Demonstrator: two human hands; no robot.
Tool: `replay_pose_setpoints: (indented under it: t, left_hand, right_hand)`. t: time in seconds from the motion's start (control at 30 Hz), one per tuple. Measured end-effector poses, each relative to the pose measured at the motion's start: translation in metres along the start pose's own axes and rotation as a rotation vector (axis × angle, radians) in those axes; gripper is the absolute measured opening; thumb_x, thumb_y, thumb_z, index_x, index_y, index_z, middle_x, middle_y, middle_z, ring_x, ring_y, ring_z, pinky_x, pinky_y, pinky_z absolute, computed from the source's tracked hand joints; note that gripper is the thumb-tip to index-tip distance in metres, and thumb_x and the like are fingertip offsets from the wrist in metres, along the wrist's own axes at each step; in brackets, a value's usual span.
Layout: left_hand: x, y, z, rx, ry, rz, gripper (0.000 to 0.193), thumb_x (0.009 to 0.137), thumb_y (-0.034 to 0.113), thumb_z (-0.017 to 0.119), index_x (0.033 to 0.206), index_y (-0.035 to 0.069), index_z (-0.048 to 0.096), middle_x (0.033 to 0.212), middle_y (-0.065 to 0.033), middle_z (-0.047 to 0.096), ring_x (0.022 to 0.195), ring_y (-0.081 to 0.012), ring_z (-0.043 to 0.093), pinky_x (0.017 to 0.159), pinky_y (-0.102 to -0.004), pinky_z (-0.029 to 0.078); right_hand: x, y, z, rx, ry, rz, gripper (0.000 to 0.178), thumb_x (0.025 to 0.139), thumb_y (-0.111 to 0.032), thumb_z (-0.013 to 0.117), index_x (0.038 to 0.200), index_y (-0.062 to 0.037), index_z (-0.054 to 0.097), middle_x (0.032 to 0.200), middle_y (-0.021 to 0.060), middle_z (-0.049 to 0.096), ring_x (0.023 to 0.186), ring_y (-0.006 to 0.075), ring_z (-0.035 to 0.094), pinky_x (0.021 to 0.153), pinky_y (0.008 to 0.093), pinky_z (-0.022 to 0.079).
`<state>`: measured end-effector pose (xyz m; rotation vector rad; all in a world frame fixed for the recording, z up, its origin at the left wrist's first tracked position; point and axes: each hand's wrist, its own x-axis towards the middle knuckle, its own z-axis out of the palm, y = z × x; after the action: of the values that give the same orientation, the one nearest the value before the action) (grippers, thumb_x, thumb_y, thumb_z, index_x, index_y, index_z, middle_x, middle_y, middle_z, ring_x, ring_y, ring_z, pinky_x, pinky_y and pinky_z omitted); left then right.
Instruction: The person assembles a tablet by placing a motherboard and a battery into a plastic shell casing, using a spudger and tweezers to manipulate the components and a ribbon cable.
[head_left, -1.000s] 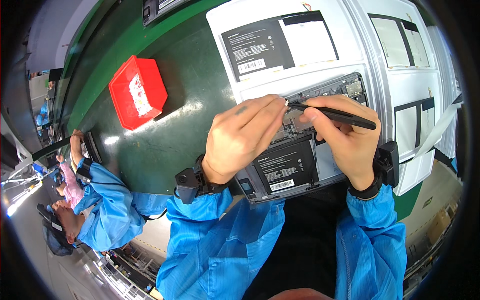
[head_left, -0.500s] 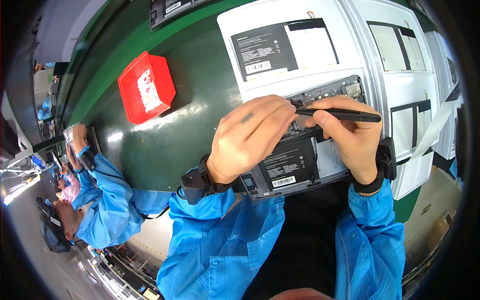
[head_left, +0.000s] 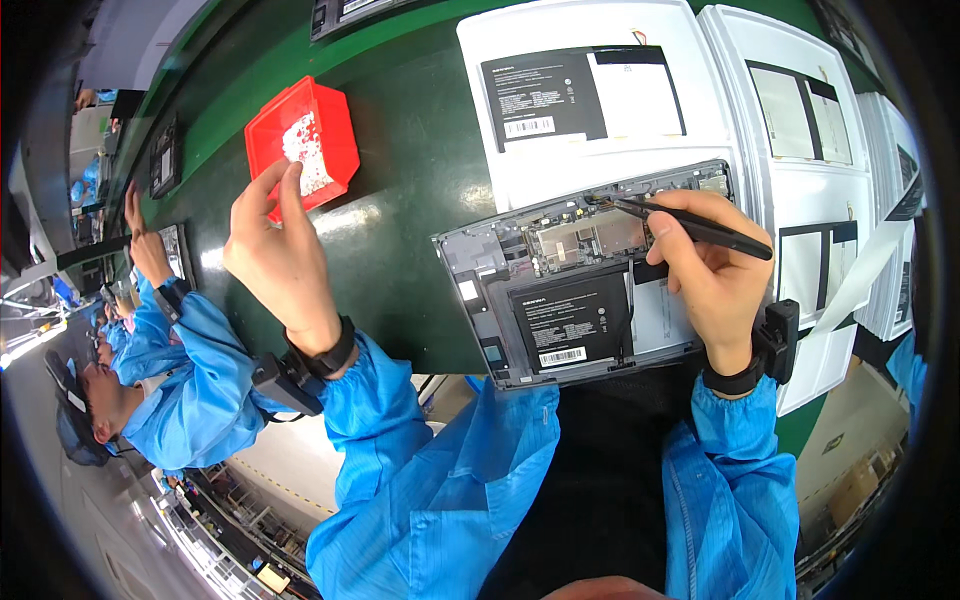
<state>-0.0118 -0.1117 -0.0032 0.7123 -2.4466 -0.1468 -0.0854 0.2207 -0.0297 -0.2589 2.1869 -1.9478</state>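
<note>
An opened tablet-like device (head_left: 480,255) lies tilted in front of me, with its circuit board (head_left: 570,245) and a black battery (head_left: 565,325) exposed. My right hand (head_left: 715,270) grips black tweezers (head_left: 725,238), whose tips touch or hover just over the board near the device's far edge. My left hand (head_left: 280,260) is at the near side of a red bin (head_left: 345,130) that contains small white pieces (head_left: 308,150). Its thumb and finger come together in a pinch over the pieces; whether anything is between the fingertips is too small to tell.
White foam trays (head_left: 600,160) at the far right hold flat battery packs (head_left: 545,95). A pale strip (head_left: 870,265) crosses the right-hand trays. On the left, a co-worker in a blue sleeve (head_left: 205,370) works at the same green table (head_left: 400,180). Another device (head_left: 350,15) lies at the far edge.
My left hand has left the device and moved left to the red bin, uncovering the board. My right hand keeps the tweezers over the board, shifting slightly.
</note>
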Motion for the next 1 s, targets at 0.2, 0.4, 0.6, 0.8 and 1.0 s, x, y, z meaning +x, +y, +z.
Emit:
replay_pose_setpoints:
  t: [0.2, 0.4, 0.6, 0.8, 1.0]
  left_hand:
    - [-0.039, 0.084, 0.02, -0.414, -0.21, 0.558, 0.029, 0.078, 0.001, 0.081, 0.106, 0.003, 0.073, 0.114, -0.0138, 0.073, 0.101, -0.0308, 0.07, 0.086, -0.0392, 0.057]
    - [-0.056, 0.11, 0.041, -0.584, -0.334, 0.655, 0.027, 0.074, 0.001, 0.083, 0.099, 0.001, 0.073, 0.114, -0.0127, 0.073, 0.102, -0.0347, 0.068, 0.084, -0.0415, 0.057]
    - [-0.054, 0.111, 0.047, -0.664, -0.353, 0.636, 0.022, 0.075, 0.001, 0.082, 0.094, 0.001, 0.071, 0.113, -0.0143, 0.072, 0.101, -0.0351, 0.068, 0.085, -0.0419, 0.056]
    - [-0.057, 0.113, 0.049, -0.704, -0.382, 0.582, 0.018, 0.077, 0.001, 0.08, 0.092, 0.001, 0.07, 0.111, -0.0148, 0.072, 0.101, -0.0355, 0.067, 0.086, -0.0417, 0.055]
    - [-0.055, 0.113, 0.051, -0.73, -0.409, 0.555, 0.018, 0.078, 0.001, 0.08, 0.093, 0.0, 0.07, 0.108, -0.0153, 0.073, 0.1, -0.0352, 0.068, 0.085, -0.0408, 0.056]
  right_hand:
    - [0.002, -0.001, 0.0, -0.056, -0.016, 0.01, 0.018, 0.088, -0.001, 0.077, 0.105, 0.0062, 0.073, 0.091, 0.0105, 0.072, 0.068, 0.0106, 0.07, 0.05, 0.0167, 0.046]
    - [0.003, -0.006, 0.003, -0.063, -0.016, 0.047, 0.018, 0.09, -0.002, 0.076, 0.107, 0.0057, 0.074, 0.09, 0.0095, 0.072, 0.066, 0.0095, 0.068, 0.052, 0.0175, 0.046]
    - [0.007, -0.003, 0.007, 0.057, 0.031, 0.088, 0.018, 0.091, -0.002, 0.076, 0.107, 0.0053, 0.074, 0.088, 0.0064, 0.073, 0.061, 0.0069, 0.061, 0.054, 0.018, 0.045]
    - [0.009, -0.001, 0.009, 0.075, 0.045, 0.117, 0.016, 0.092, -0.002, 0.074, 0.107, 0.0055, 0.074, 0.088, 0.0049, 0.072, 0.061, 0.0051, 0.059, 0.053, 0.0174, 0.043]
    - [0.01, -0.001, 0.009, 0.095, 0.049, 0.127, 0.015, 0.092, -0.001, 0.074, 0.106, 0.0054, 0.074, 0.087, 0.0049, 0.072, 0.061, 0.0045, 0.058, 0.053, 0.0175, 0.043]
